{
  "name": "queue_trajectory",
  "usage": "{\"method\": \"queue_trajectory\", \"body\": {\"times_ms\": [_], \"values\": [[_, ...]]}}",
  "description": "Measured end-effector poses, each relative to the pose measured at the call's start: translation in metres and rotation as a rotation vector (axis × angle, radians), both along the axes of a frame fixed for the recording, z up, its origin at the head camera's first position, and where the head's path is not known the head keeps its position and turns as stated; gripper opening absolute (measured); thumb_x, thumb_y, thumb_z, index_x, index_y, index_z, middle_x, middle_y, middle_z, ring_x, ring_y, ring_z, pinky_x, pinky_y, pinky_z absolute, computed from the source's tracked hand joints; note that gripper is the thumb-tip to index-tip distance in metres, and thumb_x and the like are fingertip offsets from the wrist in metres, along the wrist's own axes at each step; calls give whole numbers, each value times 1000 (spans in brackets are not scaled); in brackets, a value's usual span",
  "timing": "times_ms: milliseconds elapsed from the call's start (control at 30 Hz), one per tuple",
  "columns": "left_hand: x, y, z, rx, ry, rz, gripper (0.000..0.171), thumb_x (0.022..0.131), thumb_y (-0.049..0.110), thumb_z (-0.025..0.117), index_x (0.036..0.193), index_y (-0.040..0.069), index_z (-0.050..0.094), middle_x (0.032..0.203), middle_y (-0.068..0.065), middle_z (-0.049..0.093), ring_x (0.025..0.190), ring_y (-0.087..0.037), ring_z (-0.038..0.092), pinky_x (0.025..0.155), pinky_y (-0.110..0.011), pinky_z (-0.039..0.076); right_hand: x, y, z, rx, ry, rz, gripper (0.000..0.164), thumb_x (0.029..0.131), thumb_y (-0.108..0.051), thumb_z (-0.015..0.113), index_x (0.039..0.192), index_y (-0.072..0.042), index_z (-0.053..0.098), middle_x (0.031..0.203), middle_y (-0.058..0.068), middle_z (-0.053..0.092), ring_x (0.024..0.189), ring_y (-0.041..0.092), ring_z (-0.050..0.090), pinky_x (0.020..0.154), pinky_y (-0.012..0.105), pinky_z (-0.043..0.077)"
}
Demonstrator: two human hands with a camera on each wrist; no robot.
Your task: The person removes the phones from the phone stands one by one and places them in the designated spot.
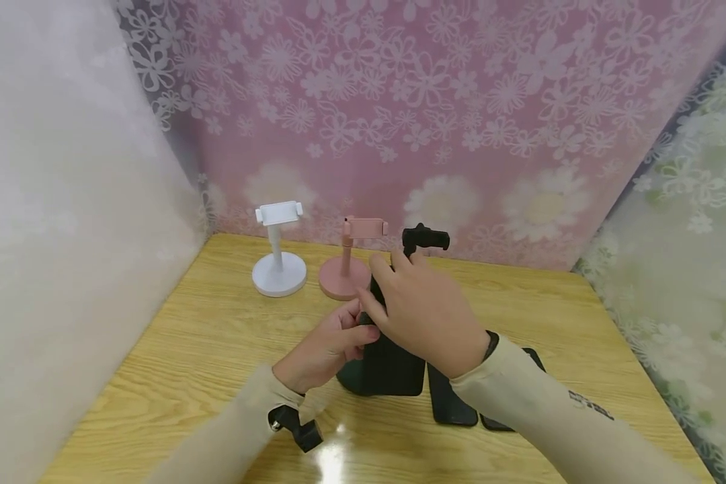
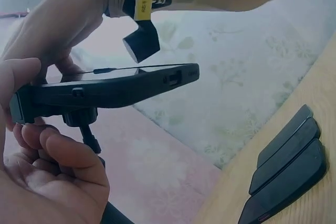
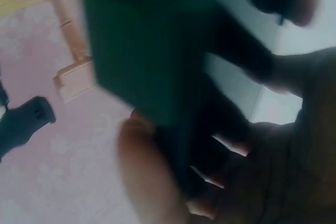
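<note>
A black phone (image 1: 393,366) sits at the head of a dark phone stand, whose round base (image 1: 349,378) shows low beside it. My left hand (image 1: 329,344) pinches the stand's clamp (image 2: 22,107), its thumb over the clamp's end and its fingers curled beneath. From above, my right hand (image 1: 429,312) grips the upper part of the phone, with thumb and fingers spread around its edges. Seen from the left wrist, the phone lies nearly level over the stand's ball joint (image 2: 80,116). The right wrist view is blurred, with the dark phone (image 3: 142,51) filling its middle.
Behind my hands stand a white phone stand (image 1: 279,274), a pink one (image 1: 343,279) and a black one (image 1: 425,237). Three dark phones (image 2: 286,156) lie side by side on the wooden table (image 1: 175,363), partly under my right forearm. A floral curtain (image 1: 363,134) hangs behind.
</note>
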State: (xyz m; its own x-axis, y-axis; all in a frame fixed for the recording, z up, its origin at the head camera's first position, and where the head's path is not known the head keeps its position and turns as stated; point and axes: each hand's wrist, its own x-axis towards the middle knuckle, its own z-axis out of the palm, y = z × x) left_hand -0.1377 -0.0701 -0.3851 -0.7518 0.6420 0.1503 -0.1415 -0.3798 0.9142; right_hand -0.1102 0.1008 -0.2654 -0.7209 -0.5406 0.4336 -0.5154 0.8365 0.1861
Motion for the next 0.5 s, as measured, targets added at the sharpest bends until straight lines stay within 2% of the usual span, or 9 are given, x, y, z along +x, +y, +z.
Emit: {"method": "queue_trajectory", "body": {"times_ms": [100,233,367,500], "values": [[0,3,0,-4,-6,-4,30,97,22,72,122,18,56,95,9,58,69,-10,38,65,-26,31,-3,2,-3,24,5,-8,38,102,-45,63,103,-7,62,86,10,58,68,28,55,43,30,40],[1,6,0,-6,-6,-9,21,96,17,69,113,18,55,96,9,58,73,-10,39,65,-25,32,-4,5,-5,27,-1,6,41,100,-47,65,102,-7,60,82,8,54,64,24,49,43,28,37],[0,8,1,5,-10,-28,20,96,18,70,110,19,56,96,12,59,73,-9,41,65,-23,35,-9,7,-10,-12,35,44,30,99,-37,63,96,-8,58,73,3,42,60,18,36,44,27,30],[-1,11,2,11,-17,-56,17,96,18,69,109,20,58,97,13,61,76,-7,45,66,-22,37,-11,11,-16,-62,83,42,27,96,-35,62,91,-10,55,73,3,38,60,18,33,42,27,28]]}}
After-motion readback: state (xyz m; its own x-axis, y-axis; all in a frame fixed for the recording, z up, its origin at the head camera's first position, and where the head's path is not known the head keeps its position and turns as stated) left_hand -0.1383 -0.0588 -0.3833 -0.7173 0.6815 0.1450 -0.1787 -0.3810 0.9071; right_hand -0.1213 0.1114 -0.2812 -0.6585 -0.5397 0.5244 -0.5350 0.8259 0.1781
